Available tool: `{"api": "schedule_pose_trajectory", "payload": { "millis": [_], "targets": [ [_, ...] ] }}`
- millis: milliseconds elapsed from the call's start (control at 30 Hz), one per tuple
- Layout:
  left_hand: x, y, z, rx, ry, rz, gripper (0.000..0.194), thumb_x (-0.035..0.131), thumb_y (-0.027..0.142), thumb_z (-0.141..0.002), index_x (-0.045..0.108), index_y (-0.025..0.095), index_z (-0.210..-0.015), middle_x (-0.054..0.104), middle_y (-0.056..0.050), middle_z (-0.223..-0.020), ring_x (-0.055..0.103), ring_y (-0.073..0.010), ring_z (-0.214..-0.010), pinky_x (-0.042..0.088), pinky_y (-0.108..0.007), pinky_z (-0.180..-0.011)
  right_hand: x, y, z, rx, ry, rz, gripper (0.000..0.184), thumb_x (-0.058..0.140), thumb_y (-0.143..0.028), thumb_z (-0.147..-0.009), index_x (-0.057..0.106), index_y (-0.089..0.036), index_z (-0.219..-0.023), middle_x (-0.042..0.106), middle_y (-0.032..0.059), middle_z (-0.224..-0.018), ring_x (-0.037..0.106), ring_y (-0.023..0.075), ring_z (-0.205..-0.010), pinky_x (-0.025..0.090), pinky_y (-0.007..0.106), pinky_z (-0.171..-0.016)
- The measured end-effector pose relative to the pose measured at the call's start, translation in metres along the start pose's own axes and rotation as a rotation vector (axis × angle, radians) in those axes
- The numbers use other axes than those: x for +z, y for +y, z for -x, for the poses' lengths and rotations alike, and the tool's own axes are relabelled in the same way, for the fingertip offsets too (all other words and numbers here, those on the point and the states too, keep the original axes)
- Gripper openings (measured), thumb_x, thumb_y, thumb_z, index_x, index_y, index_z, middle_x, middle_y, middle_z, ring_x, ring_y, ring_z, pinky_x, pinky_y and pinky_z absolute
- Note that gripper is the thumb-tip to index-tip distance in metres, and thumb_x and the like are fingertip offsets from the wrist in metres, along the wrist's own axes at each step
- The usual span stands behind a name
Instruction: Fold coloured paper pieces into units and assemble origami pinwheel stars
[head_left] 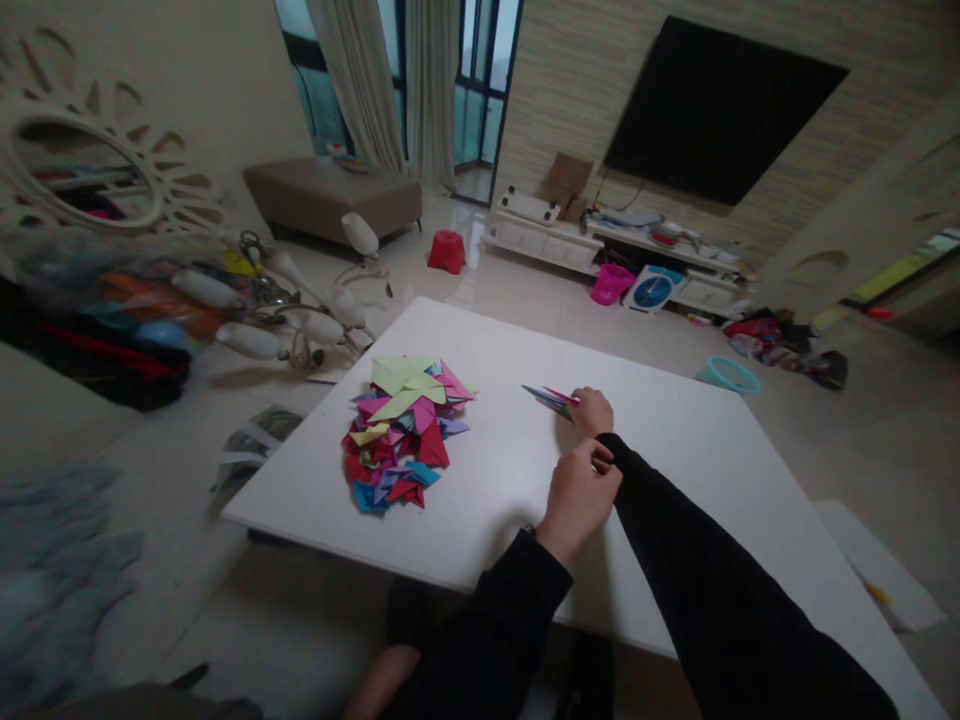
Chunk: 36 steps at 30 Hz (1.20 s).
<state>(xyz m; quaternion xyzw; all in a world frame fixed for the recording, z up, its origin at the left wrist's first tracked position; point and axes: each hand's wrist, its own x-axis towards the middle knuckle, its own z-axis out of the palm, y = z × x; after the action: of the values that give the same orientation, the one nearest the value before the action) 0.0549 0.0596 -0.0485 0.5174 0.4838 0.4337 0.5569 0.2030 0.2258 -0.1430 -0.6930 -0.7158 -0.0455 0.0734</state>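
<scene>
On the white table [675,450], a loose pile of folded paper pieces [405,440] in green, pink, red, blue and purple lies to the left. My right hand [592,412] reaches out over the middle of the table. Its fingers are closed on a few thin, pointed folded papers [551,399], pink and grey-blue, that stick out to the left. Nearer to me, my left hand [577,495] is curled at the right wrist, with its fingertips pinching the cuff of the black right sleeve [616,455]. The right fingertips are partly hidden.
Left of the table stand a lamp with several white shades [251,340] and piled bags [142,300]. Beyond it are a red stool [447,251], a pink basket [611,284], a blue fan [652,288] and a turquoise basin [731,374] by the far right edge.
</scene>
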Motion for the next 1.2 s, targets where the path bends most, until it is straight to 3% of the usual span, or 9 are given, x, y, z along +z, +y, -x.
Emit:
{"api": "schedule_pose_trajectory", "payload": {
  "millis": [133, 367, 667, 800, 933, 1067, 1200],
  "targets": [
    [-0.006, 0.003, 0.000, -0.023, -0.001, 0.016, 0.013, 0.059, 0.015, -0.078, 0.066, 0.019, -0.088, 0.069, -0.001, -0.081, 0.062, -0.0125, -0.071, 0.048, -0.024, -0.068, 0.023, -0.005, -0.001, -0.031, -0.113, -0.018, 0.022, 0.057, -0.032, -0.093, 0.073, -0.017, -0.099, 0.072, 0.0120, -0.101, 0.061, 0.0193, -0.085, 0.039, 0.027, -0.072],
    [-0.013, 0.008, 0.006, -0.029, -0.015, 0.066, 0.013, 0.060, 0.016, -0.078, 0.067, 0.020, -0.089, 0.070, -0.002, -0.081, 0.063, -0.0133, -0.070, 0.048, -0.025, -0.066, 0.031, -0.006, -0.007, -0.151, -0.145, -0.059, 0.034, 0.050, -0.020, -0.094, 0.073, -0.023, -0.119, 0.071, 0.0102, -0.123, 0.065, 0.0218, -0.104, 0.043, 0.029, -0.086],
    [-0.015, 0.010, 0.009, 0.006, 0.017, 0.110, 0.014, 0.058, 0.015, -0.079, 0.067, 0.020, -0.088, 0.070, -0.003, -0.083, 0.063, -0.0139, -0.070, 0.048, -0.025, -0.065, 0.025, -0.031, -0.018, -0.195, -0.091, -0.025, 0.028, 0.055, -0.009, -0.080, 0.074, -0.016, -0.100, 0.074, 0.0148, -0.101, 0.062, 0.0257, -0.093, 0.040, 0.034, -0.083],
    [-0.014, 0.010, 0.008, 0.049, 0.038, 0.136, 0.015, 0.057, 0.012, -0.079, 0.067, 0.019, -0.087, 0.070, -0.004, -0.083, 0.064, -0.0147, -0.074, 0.050, -0.026, -0.069, 0.013, -0.065, -0.008, -0.367, -0.052, -0.071, 0.024, 0.060, -0.013, -0.077, 0.067, -0.016, -0.099, 0.070, 0.0131, -0.098, 0.057, 0.0250, -0.095, 0.038, 0.033, -0.084],
    [-0.015, 0.011, 0.008, 0.061, 0.094, 0.126, 0.015, 0.057, 0.012, -0.079, 0.067, 0.019, -0.086, 0.070, -0.003, -0.081, 0.062, -0.0140, -0.071, 0.049, -0.026, -0.069, 0.010, -0.119, 0.017, -0.511, -0.084, -0.281, 0.013, 0.059, -0.020, -0.083, 0.064, -0.018, -0.095, 0.069, 0.0087, -0.098, 0.058, 0.0208, -0.090, 0.040, 0.030, -0.079],
    [-0.017, 0.014, 0.009, 0.076, 0.115, 0.108, 0.014, 0.057, 0.013, -0.080, 0.067, 0.020, -0.086, 0.070, -0.003, -0.082, 0.060, -0.0138, -0.070, 0.047, -0.026, -0.067, 0.021, -0.175, 0.054, -0.371, -0.327, -0.592, 0.008, 0.062, -0.028, -0.086, 0.062, -0.020, -0.087, 0.069, 0.0027, -0.082, 0.061, 0.0160, -0.073, 0.041, 0.027, -0.069],
    [-0.017, 0.015, 0.010, 0.088, 0.106, 0.103, 0.013, 0.057, 0.013, -0.080, 0.067, 0.021, -0.085, 0.069, -0.002, -0.081, 0.060, -0.0139, -0.070, 0.048, -0.027, -0.069, 0.034, -0.215, 0.083, -0.186, -0.415, -0.878, 0.027, 0.074, -0.032, -0.077, 0.056, -0.022, -0.095, 0.068, -0.0010, -0.079, 0.063, 0.0159, -0.070, 0.043, 0.026, -0.063]
  ]
}}
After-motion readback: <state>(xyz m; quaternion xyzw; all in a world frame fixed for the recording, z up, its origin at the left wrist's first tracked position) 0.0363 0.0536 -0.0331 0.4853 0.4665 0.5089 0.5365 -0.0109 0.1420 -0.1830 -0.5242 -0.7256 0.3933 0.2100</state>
